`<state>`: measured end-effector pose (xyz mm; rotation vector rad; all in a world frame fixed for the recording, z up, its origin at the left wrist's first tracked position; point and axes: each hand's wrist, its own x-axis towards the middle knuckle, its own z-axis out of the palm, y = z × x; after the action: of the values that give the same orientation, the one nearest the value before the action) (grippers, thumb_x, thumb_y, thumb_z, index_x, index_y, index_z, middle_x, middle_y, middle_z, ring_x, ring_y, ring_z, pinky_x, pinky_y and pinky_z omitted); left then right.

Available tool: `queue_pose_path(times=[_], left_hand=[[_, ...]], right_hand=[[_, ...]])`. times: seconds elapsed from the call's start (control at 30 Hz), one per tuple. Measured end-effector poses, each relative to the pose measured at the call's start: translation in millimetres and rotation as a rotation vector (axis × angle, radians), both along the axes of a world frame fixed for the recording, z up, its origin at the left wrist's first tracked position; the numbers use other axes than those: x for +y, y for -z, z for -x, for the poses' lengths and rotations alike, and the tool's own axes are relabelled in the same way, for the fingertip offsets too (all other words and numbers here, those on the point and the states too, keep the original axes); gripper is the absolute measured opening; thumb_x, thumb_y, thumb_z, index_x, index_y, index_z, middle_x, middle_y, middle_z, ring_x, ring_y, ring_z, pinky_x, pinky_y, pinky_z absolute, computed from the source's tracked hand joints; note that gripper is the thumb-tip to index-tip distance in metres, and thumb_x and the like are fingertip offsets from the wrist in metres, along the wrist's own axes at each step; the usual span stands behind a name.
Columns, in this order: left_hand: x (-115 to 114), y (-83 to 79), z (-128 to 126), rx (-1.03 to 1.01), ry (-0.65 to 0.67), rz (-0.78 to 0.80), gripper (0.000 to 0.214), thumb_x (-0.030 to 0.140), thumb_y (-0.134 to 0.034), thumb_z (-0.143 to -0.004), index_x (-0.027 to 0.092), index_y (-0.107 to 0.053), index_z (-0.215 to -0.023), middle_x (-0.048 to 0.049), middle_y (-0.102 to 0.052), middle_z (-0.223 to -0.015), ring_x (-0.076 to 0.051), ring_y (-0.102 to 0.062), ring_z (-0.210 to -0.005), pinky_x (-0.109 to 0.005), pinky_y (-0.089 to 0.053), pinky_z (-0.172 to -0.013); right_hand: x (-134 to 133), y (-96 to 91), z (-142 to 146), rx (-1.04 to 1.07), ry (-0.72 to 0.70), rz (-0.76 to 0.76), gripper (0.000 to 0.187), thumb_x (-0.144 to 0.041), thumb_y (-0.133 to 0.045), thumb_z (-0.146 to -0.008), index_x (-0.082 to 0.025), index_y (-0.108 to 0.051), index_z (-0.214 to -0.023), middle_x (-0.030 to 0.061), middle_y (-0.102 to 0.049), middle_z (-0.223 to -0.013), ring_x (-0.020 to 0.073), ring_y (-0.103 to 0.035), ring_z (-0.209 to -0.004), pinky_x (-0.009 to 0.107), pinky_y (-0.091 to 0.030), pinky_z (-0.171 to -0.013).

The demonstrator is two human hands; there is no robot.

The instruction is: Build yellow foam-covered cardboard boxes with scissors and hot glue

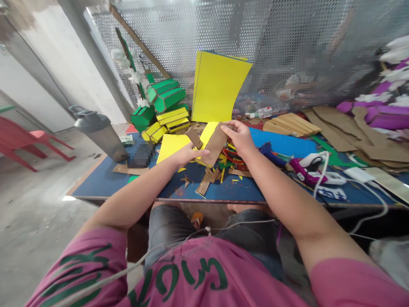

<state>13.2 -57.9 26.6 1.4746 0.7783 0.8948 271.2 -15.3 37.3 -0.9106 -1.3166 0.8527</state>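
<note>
A folded piece of cardboard point(216, 146), brown on one face and yellow on another, is held up above the table between my hands. My right hand point(239, 134) pinches its upper right edge with thumb and fingers. At its lower left, my left hand point(188, 155) is closed on the same piece, the thumb lying over the brown face. A small brown cardboard strip point(194, 137) sticks up by my left fingers; whether they hold it I cannot tell. Yellow sheets point(172, 147) lie just behind my left hand.
A large yellow sheet point(220, 87) stands against the perforated metal panel. Yellow blocks point(172, 120) and green blocks point(168, 94) are stacked at back left, beside a grey bottle point(100, 134). Cardboard scraps point(207, 181) lie in front; a purple-and-white tool point(308, 170) with cords is at right.
</note>
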Motion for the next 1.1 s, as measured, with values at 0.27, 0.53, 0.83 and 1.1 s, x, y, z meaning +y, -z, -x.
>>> queue_pose_path(times=[0.27, 0.53, 0.83, 1.1], left_hand=[[-1.0, -7.8, 10.8, -0.015, 0.018, 0.266, 0.087, 0.058, -0.113, -0.062, 0.019, -0.081, -0.132, -0.0186, -0.089, -0.132, -0.032, -0.090, -0.104, -0.041, -0.075, -0.089], [-1.2, -6.6, 8.8, 0.045, 0.025, 0.283, 0.081, 0.061, -0.111, -0.066, 0.023, -0.082, -0.131, -0.0153, -0.091, -0.124, -0.035, -0.090, -0.107, -0.047, -0.076, -0.092], [-3.8, -6.6, 5.5, -0.015, 0.024, 0.280, 0.088, 0.064, -0.112, -0.064, 0.022, -0.081, -0.134, -0.0161, -0.090, -0.127, -0.032, -0.090, -0.102, -0.040, -0.076, -0.084], [-2.1, -4.8, 7.6, -0.026, 0.013, 0.271, 0.081, 0.056, -0.114, -0.064, 0.022, -0.082, -0.130, -0.0141, -0.089, -0.128, -0.028, -0.089, -0.097, -0.035, -0.075, -0.078]], right_hand=[[3.5, 3.0, -5.2, -0.063, -0.006, 0.055, 0.054, -0.066, -0.099, -0.075, -0.027, -0.081, -0.107, 0.0027, -0.077, -0.089, 0.0173, -0.059, -0.065, 0.034, -0.048, -0.057], [7.1, 6.8, -3.9, -0.061, -0.005, 0.026, 0.045, -0.059, -0.097, -0.073, -0.026, -0.085, -0.101, 0.0027, -0.083, -0.093, 0.0178, -0.065, -0.073, 0.029, -0.048, -0.058], [7.7, 7.3, -6.9, 0.029, -0.071, 0.048, 0.048, -0.058, -0.103, -0.069, -0.028, -0.089, -0.104, 0.0033, -0.086, -0.099, 0.0231, -0.076, -0.085, 0.038, -0.065, -0.074], [5.0, 4.1, -7.9, 0.030, -0.096, 0.054, 0.055, -0.059, -0.105, -0.067, -0.028, -0.089, -0.109, 0.0037, -0.086, -0.101, 0.0246, -0.077, -0.089, 0.040, -0.067, -0.076]])
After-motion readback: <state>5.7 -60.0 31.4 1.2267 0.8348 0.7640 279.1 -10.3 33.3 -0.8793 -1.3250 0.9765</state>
